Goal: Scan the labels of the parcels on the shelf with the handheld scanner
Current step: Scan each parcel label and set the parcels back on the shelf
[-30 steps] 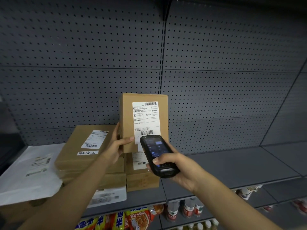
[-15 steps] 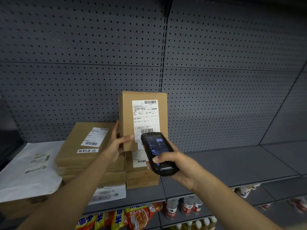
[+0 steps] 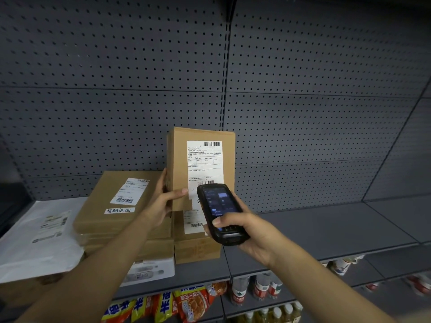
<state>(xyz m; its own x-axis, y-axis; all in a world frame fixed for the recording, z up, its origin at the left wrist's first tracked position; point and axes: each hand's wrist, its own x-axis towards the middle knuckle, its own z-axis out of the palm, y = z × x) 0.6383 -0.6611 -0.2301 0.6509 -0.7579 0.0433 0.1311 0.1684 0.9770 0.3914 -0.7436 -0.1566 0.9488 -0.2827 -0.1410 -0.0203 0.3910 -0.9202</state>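
My left hand point(image 3: 163, 203) grips the lower left corner of an upright brown cardboard parcel point(image 3: 179, 159), whose white label point(image 3: 204, 164) with barcodes faces me. My right hand point(image 3: 247, 231) holds the black handheld scanner point(image 3: 220, 213), lit screen towards me, its top just below the label's lower barcode. Under the held parcel stands another labelled brown box point(image 3: 198, 248). To the left lies a stack of flat brown parcels point(image 3: 112, 206) with a label on top, and a white mailer bag point(image 3: 37, 238).
The grey shelf point(image 3: 326, 227) stretches to the right of the parcels, backed by a perforated grey panel point(image 3: 303, 113). A white box point(image 3: 149, 271) sits under the brown stack. On the shelf below are snack packets point(image 3: 177, 304) and bottles point(image 3: 258, 287).
The held parcel and the scanner have barely shifted; the scanner's top sits slightly higher against the label's lower barcode than a second ago.
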